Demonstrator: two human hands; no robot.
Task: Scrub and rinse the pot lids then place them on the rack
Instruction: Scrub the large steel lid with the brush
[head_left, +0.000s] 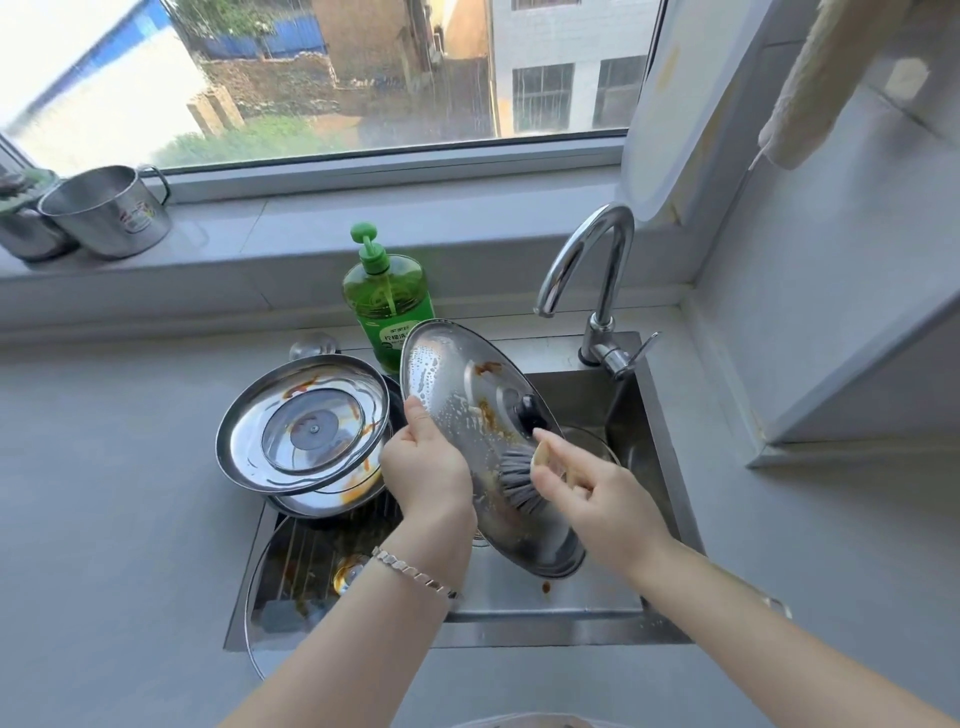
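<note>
Lid (453, 375) tilted on edge, long axis far-left to near-right; left grip (427, 467) holds its rim, right grip (595, 499) holds brush (519, 480).

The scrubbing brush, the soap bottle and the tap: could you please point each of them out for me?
scrubbing brush (519, 480), head view, on the grey bristles.
soap bottle (387, 301), head view, on the green body.
tap (598, 338), head view, on the base column.

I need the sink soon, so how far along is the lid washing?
Nothing looks finished yet: no clean lid shows. In hand: the left hand holds a steel lid tilted over the sink while the right hand scrubs it with a brush; brown stains show on it. Left: rinsing it, then the stained stack of lids beside it and the smeared glass lid in front.
</note>
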